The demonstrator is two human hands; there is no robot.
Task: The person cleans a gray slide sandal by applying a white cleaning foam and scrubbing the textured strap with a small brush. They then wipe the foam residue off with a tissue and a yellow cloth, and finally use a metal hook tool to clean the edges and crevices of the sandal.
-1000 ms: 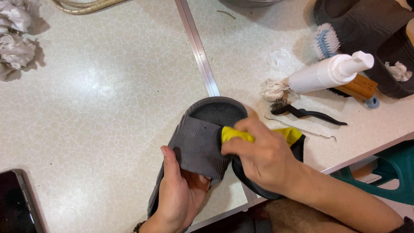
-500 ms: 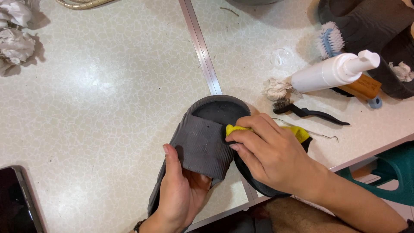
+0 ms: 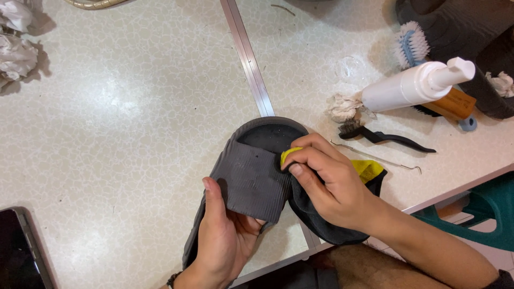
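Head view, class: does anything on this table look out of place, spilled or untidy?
The white pump bottle lies on its side across a brush, not upright. Crumpled paper wads sit at the table's left edge. Nothing looks spilled.

White pump bottle [image 3: 412, 85] lies on its side up and to the right of the hands, nozzle pointing right. Blue-handled white-bristle brush [image 3: 409, 43] above it, against a dark slipper [image 3: 466, 27] at the top right corner. Crumpled tissue wad [image 3: 342, 107] just left of the bottle's base. Small black brush [image 3: 385, 136] below the bottle; thin metal hook pick [image 3: 380, 159] just under it. Metal seam strip [image 3: 249, 59] runs up and away from the hands. Crumpled paper [image 3: 16, 43] far upper left. Dark phone [image 3: 21, 251] at lower left edge. Teal stool [image 3: 482, 214] lower right.
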